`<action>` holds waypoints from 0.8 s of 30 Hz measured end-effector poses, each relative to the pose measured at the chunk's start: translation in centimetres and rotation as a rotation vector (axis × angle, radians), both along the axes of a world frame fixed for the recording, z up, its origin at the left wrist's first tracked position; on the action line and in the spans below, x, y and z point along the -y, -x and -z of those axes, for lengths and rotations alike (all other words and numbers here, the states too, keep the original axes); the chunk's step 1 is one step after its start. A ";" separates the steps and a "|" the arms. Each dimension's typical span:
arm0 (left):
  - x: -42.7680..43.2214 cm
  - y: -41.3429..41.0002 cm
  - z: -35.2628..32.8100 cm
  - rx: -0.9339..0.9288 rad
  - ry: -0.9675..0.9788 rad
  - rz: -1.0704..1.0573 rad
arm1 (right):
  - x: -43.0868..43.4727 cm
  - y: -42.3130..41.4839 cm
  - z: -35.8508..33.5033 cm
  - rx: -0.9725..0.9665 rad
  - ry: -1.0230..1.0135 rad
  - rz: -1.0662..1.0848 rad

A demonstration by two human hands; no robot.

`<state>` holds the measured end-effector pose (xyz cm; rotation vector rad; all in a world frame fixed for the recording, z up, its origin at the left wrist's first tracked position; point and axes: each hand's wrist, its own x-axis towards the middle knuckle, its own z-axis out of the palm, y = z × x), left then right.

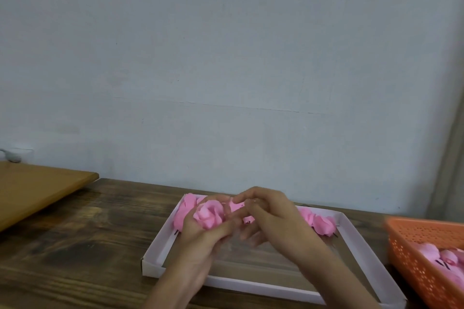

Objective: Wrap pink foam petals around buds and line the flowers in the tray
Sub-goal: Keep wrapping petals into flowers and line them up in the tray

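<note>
Flowers (319, 223) line the tray's (160, 246) far side; basket (426, 258) at right.

Plain craft workspace (home or workshop unclear), wooden table (75, 246) against bare wall (226, 57), tray (251, 286) of foam flowers (320, 224)

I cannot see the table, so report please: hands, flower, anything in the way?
Left hand grips flower over tray. Right hand at its edge, grip unclear. Row of flowers at far end; nothing blocks.

The pink foam flower (209, 216), petals layered, sits gripped in the left hand (200, 239). Finished flowers (322, 224) line the far wall of the white tray (160, 239), beyond that hand.
</note>
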<state>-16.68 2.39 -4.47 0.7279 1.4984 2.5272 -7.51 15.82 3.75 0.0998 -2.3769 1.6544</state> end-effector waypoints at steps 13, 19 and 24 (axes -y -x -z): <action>-1.4 -2.5 -1.2 -0.131 0.246 -0.145 | -1.7 0.3 0.4 -0.434 -0.769 -0.097; -1.4 -3.0 -1.4 -0.208 0.289 -0.124 | -2.1 0.2 0.4 -0.476 -0.773 -0.081; -1.6 -3.5 -2.0 -0.236 0.264 -0.125 | -2.4 0.1 0.5 -0.485 -0.703 -0.109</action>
